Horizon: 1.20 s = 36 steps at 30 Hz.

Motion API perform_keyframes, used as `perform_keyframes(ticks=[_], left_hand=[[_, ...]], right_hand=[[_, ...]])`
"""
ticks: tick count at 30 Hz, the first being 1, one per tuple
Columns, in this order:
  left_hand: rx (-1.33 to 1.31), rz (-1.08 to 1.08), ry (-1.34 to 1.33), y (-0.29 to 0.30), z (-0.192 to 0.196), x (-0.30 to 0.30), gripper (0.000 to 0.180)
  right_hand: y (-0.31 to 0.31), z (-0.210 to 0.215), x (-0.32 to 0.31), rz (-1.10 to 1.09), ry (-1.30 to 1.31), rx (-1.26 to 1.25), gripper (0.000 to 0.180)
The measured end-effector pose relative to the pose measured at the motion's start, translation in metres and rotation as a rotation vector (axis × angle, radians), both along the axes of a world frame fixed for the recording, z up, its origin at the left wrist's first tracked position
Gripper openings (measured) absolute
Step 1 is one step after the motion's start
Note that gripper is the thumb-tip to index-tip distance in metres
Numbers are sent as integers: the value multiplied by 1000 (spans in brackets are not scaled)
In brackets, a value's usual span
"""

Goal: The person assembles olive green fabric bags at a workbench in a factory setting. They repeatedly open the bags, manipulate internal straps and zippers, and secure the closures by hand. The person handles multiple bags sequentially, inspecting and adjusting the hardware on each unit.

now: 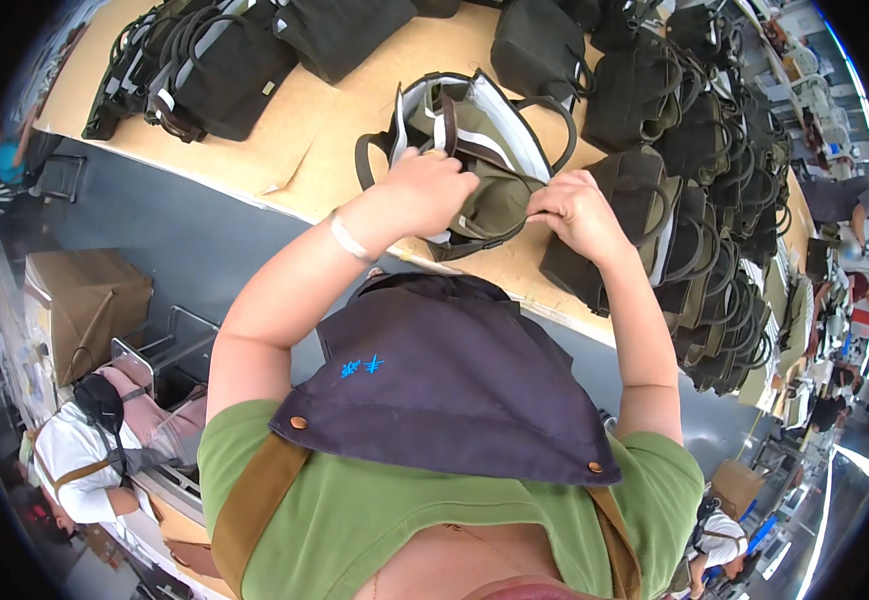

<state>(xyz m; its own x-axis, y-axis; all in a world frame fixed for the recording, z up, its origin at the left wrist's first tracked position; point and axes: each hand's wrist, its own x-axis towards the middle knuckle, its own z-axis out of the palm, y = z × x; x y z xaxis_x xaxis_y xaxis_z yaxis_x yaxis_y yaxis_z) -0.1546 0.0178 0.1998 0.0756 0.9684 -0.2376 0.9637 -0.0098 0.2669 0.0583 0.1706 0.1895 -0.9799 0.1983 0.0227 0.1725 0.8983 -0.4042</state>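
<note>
A dark handbag [500, 147] stands with its mouth spread wide near the front edge of the table. Its inside shows an olive lining, white bands and a brown strip, and one dark handle loops out on each side. My left hand [427, 190] is closed at the bag's left rim, its fingertips partly hidden inside the mouth. At the right rim, my right hand [577, 213] pinches the edge of the bag between thumb and fingers. The bag's underside is out of sight.
Many similar dark bags [710, 170] crowd the table's right side, and more bags [225, 75] lie at the far left. The tan tabletop [265, 165] ends just before me. A brown box [90, 300] stands at the left; co-workers sit behind on both sides.
</note>
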Motion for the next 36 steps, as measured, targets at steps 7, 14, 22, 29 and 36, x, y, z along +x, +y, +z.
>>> perform_keyframes(ticks=[7, 14, 22, 29, 36], left_hand=[[-413, -273, 166, 48, -49, 21, 29], [-628, -368, 118, 50, -50, 24, 50], [-22, -110, -185, 13, -4, -24, 19], [315, -32, -257, -39, 4, -21, 23], [309, -138, -170, -67, 3, -21, 20]], right_hand=[[-40, 37, 8, -394, 500, -371, 33], [-80, -17, -29, -501, 268, -858, 13], [-73, -10, -32, -476, 116, -605, 29], [-86, -4, -50, -292, 114, -290, 10], [-86, -24, -64, -276, 64, -293, 13]])
